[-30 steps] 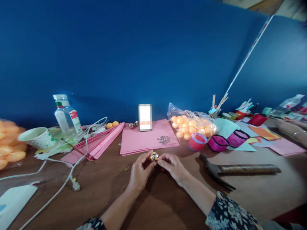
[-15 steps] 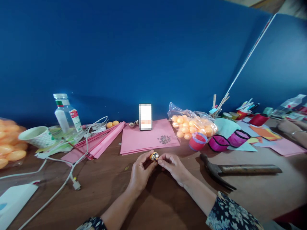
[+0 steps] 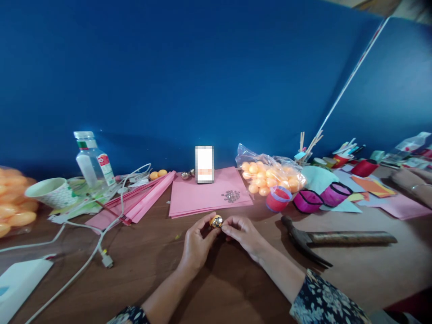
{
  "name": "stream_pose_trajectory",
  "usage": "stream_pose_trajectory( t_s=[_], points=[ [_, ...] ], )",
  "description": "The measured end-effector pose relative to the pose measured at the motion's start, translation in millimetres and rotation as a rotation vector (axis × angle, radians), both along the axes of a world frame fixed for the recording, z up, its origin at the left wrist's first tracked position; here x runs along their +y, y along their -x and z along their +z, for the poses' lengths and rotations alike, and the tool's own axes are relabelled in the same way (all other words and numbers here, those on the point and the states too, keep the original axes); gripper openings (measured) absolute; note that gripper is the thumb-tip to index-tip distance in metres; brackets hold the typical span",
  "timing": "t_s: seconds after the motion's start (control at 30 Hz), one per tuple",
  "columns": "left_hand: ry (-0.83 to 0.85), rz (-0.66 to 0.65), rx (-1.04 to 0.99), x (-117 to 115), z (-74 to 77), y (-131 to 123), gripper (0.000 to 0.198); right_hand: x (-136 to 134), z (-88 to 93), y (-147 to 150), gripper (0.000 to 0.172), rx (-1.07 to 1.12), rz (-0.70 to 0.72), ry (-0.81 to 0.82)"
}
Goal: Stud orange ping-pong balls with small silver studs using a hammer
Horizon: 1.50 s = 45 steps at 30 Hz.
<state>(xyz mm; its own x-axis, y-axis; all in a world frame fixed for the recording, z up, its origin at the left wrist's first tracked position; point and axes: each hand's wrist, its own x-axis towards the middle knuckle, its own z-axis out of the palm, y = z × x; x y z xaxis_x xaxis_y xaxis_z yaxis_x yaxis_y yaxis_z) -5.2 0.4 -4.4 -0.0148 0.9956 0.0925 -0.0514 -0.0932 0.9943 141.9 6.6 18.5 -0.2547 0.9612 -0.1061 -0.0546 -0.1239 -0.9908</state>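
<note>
A small orange ball, partly covered with shiny silver pieces, is held between the thumb and fingers of my left hand. My right hand is pinched closed at the ball's right side, its fingertips at or very near the surface. Whatever sits in that pinch is too small to make out. Just beyond both hands, a little heap of small silver discs lies on a stack of pink paper.
A claw hammer lies to the right. Behind it are a red tub, a bag of orange balls and purple fabric pieces. On the left are white cables, a paper cup and a bottle. Another person's arm rests far right.
Almost nothing differs. The ball and both hands keep the same hold, with only a very slight shift of the view.
</note>
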Motion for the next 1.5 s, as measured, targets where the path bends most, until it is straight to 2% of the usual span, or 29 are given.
stream_pose_trajectory(
  t_s=[0.37, 0.67, 1.3, 1.5],
  points=[
    [-0.024, 0.028, 0.075, 0.1, 0.5, -0.5, 0.040, 1.7, 0.8, -2.3, 0.024, 0.059, -0.031, 0.047],
    [-0.011, 0.019, 0.038, -0.8, -1.3, -0.9, 0.041, 1.3, 2.5, -2.2, 0.030, 0.092, -0.037, 0.090],
    [-0.004, 0.036, 0.083, -1.4, -2.4, -0.3, 0.041, 0.9, -3.7, 0.6, 0.023, 0.080, -0.093, 0.034],
    [-0.010, -0.002, 0.100, -0.8, -0.4, 0.1, 0.041, 0.8, -1.6, 1.1, 0.026, 0.099, -0.102, 0.067]
  ],
)
